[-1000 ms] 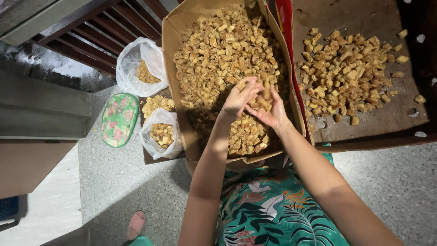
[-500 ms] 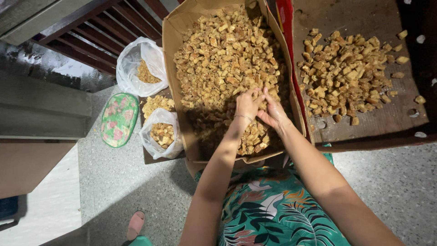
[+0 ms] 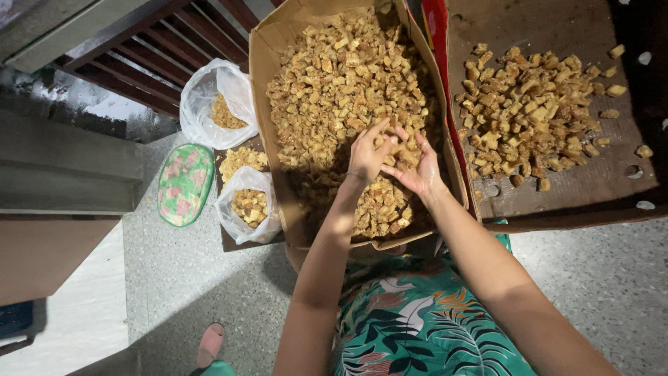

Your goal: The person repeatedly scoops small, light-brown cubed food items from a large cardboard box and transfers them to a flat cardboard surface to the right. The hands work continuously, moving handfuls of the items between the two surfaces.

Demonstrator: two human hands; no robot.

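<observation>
From the clear bags [image 3: 240,202] across to the cardboard box [image 3: 268,104], her left hand [image 3: 369,154] and right hand [image 3: 417,170] cup brown cubes [image 3: 327,76] loosely mid-scoop, fingers half-curled; I'd say lifting needs a firmer gather

Both hands together over cardboard box [image 3: 268,83] full of golden-brown fried cubes [image 3: 327,76]. Left hand [image 3: 367,154] and right hand [image 3: 416,170] touch, fingers loosely curled, a few cubes between them; can't tell a firm grip. At 3 o'clock of the hands, flat cardboard sheet [image 3: 557,174] with a smaller cube pile [image 3: 536,111]. At 9 o'clock, two clear plastic bags [image 3: 243,205] part-filled with cubes, then a green floral pouch [image 3: 184,184]. At 6 o'clock, leaf-print garment [image 3: 410,327]. Speckled floor [image 3: 612,292] below.
</observation>
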